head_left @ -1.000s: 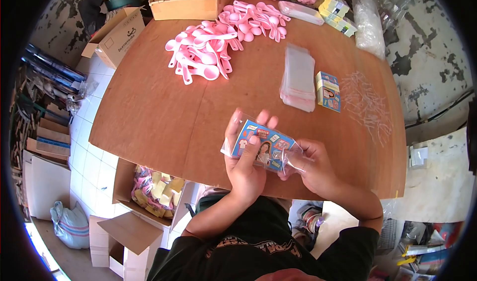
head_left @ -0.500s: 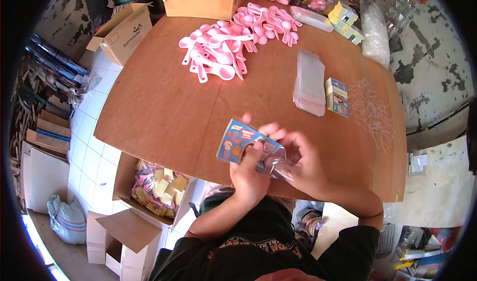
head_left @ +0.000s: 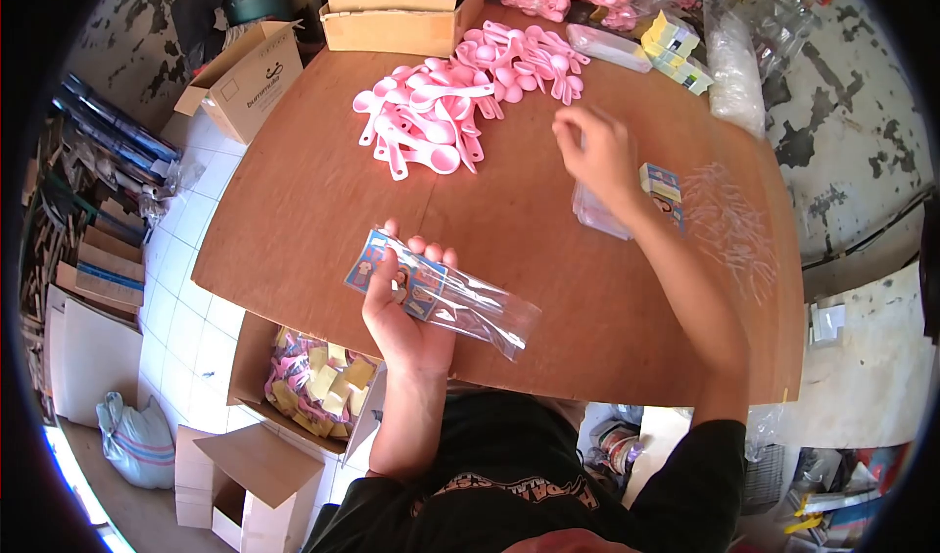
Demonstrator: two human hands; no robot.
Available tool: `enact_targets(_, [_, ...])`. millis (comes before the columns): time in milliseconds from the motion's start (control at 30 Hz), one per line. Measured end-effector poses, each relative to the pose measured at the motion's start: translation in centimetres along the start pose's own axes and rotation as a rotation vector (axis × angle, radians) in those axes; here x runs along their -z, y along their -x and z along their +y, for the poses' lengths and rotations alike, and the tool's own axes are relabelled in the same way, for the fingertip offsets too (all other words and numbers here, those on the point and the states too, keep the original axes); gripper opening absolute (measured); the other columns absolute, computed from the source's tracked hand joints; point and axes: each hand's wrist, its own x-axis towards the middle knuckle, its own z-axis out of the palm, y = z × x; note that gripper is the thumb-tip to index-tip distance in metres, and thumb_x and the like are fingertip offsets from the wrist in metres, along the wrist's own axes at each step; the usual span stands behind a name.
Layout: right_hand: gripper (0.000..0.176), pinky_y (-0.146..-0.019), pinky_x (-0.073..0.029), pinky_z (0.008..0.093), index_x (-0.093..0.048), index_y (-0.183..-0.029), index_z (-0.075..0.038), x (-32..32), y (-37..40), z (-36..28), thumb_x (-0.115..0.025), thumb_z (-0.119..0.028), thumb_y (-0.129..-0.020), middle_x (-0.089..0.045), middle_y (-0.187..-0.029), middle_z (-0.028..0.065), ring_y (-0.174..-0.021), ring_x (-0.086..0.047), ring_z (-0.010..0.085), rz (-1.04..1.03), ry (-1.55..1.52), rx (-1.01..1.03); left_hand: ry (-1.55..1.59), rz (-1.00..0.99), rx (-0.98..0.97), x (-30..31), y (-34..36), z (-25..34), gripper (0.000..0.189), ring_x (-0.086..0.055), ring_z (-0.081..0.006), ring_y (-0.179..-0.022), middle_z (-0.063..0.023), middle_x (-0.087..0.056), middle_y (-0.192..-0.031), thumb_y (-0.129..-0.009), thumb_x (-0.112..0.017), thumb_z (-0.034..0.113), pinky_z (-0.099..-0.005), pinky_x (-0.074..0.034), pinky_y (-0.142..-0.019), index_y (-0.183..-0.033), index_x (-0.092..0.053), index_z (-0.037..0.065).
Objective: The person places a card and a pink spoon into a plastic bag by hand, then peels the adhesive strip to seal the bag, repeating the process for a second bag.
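Observation:
My left hand [head_left: 406, 328] holds a blue printed card [head_left: 365, 271] inside a clear plastic bag [head_left: 490, 316], whose empty end sticks out to the right. Raised over the table, my right hand [head_left: 595, 152] has its fingers curled, with thumb and forefinger near each other; nothing shows between them. It is to the right of a heap of pink plastic spoons [head_left: 426, 113]. Under my right wrist lies a stack of clear bags [head_left: 599, 212], partly hidden, beside a stack of blue cards [head_left: 662, 186].
Thin clear strips [head_left: 729, 225] are spread at the right of the brown table [head_left: 294, 210]. A cardboard box [head_left: 392, 26] stands at the back. Below the left edge, an open box [head_left: 250, 357] holds packed pieces. A person in dark clothes [head_left: 196, 20] is at the far left.
My right hand has let go of the bag and moved up and forward toward the spoons. My left hand has moved left with the bagged card, and the bag now lies stretched out.

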Motion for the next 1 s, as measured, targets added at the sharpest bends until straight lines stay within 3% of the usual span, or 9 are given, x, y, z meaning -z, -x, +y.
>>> enact_targets(100, [0.013, -0.061, -0.048, 0.0459, -0.062, -0.086, -0.011, -3.3, -3.5, 4.5, -0.067, -0.016, -0.075, -0.066, -0.087, 0.0106, -0.077, -0.064, 0.0335, -0.001, 0.18, -0.066, -0.021, 0.025, 0.039, -0.2, 0.6, -0.7, 0.03, -0.058, -0.0207, -0.084, -0.0086, -0.058, -0.09, -0.092, -0.05, 0.014, -0.0381, -0.049, -0.083, -0.12, -0.049, 0.003])
enact_targets(167, [0.028, -0.07, -0.051, 0.0452, -0.063, -0.096, -0.007, -4.8, -5.3, 5.8, -0.071, -0.021, -0.073, -0.066, -0.087, 0.0142, -0.08, -0.064, 0.0346, -0.127, 0.369, -0.223, -0.035, 0.057, 0.068, 0.4, 0.8, -0.9, 0.035, -0.056, -0.0224, -0.085, -0.01, -0.056, -0.091, -0.092, -0.05, 0.015, -0.041, -0.048, -0.082, -0.126, -0.045, 0.006])
enact_targets(267, [0.028, -0.074, -0.051, 0.0475, -0.064, -0.095, -0.005, -8.9, -6.2, 10.2, -0.069, -0.018, -0.071, -0.066, -0.087, 0.0177, -0.082, -0.063, 0.0372, -0.196, 0.215, -0.244, -0.094, 0.091, 0.055, 0.0, 1.3, -1.0, 0.032, -0.058, -0.0204, -0.08, -0.0083, -0.059, -0.089, -0.092, -0.05, 0.014, -0.0386, -0.051, -0.078, -0.123, -0.048, 0.004])
enact_targets(400, [0.026, -0.079, -0.052, 0.0468, -0.063, -0.098, -0.003, -8.6, -6.6, 8.2, -0.064, -0.014, -0.075, -0.064, -0.094, 0.0217, -0.086, -0.064, 0.0383, -0.321, 0.322, -0.236, -0.109, 0.082, 0.024, -0.2, 1.2, -1.0, 0.033, -0.058, -0.0208, -0.079, -0.0089, -0.058, -0.088, -0.092, -0.05, 0.014, -0.0386, -0.05, -0.076, -0.124, -0.047, 0.004])
enact_targets(467, [0.019, -0.076, -0.052, 0.0456, -0.065, -0.091, -0.001, -6.8, -5.7, 4.1, -0.061, -0.008, -0.073, -0.062, -0.098, 0.0239, -0.086, -0.065, 0.0378, -0.374, 0.377, -0.213, -0.118, 0.082, 0.019, -0.6, 1.0, -1.2, 0.034, -0.058, -0.0209, -0.079, -0.009, -0.058, -0.088, -0.092, -0.05, 0.014, -0.0386, -0.05, -0.076, -0.124, -0.047, 0.004])
enact_targets(633, [0.015, -0.072, -0.053, 0.0443, -0.065, -0.085, 0.002, -4.7, -2.4, -1.1, -0.058, -0.002, -0.072, -0.063, -0.087, 0.0228, -0.082, -0.065, 0.0368, -0.411, 0.384, -0.117, -0.133, 0.057, 0.059, -1.0, 0.8, -2.1, 0.036, -0.058, -0.021, -0.08, -0.0093, -0.058, -0.089, -0.091, -0.05, 0.012, -0.0391, -0.05, -0.076, -0.126, -0.046, 0.004])
enact_targets(700, [0.009, -0.069, -0.053, 0.0453, -0.063, -0.08, 0.003, -3.3, -1.7, -2.8, -0.057, 0.001, -0.072, -0.062, -0.086, 0.024, -0.081, -0.064, 0.0384, -0.501, 0.236, -0.095, -0.128, 0.044, 0.071, -0.8, 0.9, -2.4, 0.036, -0.058, -0.021, -0.08, -0.0095, -0.058, -0.089, -0.091, -0.05, 0.013, -0.0392, -0.05, -0.076, -0.126, -0.046, 0.004])
enact_targets(833, [0.004, -0.067, -0.051, 0.0457, -0.059, -0.07, 0.002, -2.9, 0.4, -3.2, -0.056, 0.003, -0.073, -0.06, -0.083, 0.0239, -0.078, -0.062, 0.0395, -0.352, 0.073, -0.008, -0.145, 0.018, 0.086, -0.5, 1.1, -2.8, 0.036, -0.058, -0.0209, -0.081, -0.01, -0.058, -0.091, -0.091, -0.05, 0.014, -0.0394, -0.05, -0.076, -0.126, -0.046, 0.004])
enact_targets(1000, [0.005, -0.064, -0.049, 0.0434, -0.064, -0.076, -0.001, -1.2, 1.5, -2.5, -0.063, 0.0, -0.071, -0.062, -0.08, 0.0205, -0.075, -0.062, 0.0374, -0.204, -0.139, -0.05, -0.133, 0.027, 0.095, -0.4, 1.0, -2.8, 0.034, -0.059, -0.0214, -0.083, -0.0101, -0.059, -0.093, -0.091, -0.05, 0.015, -0.0398, -0.05, -0.079, -0.124, -0.048, 0.004])
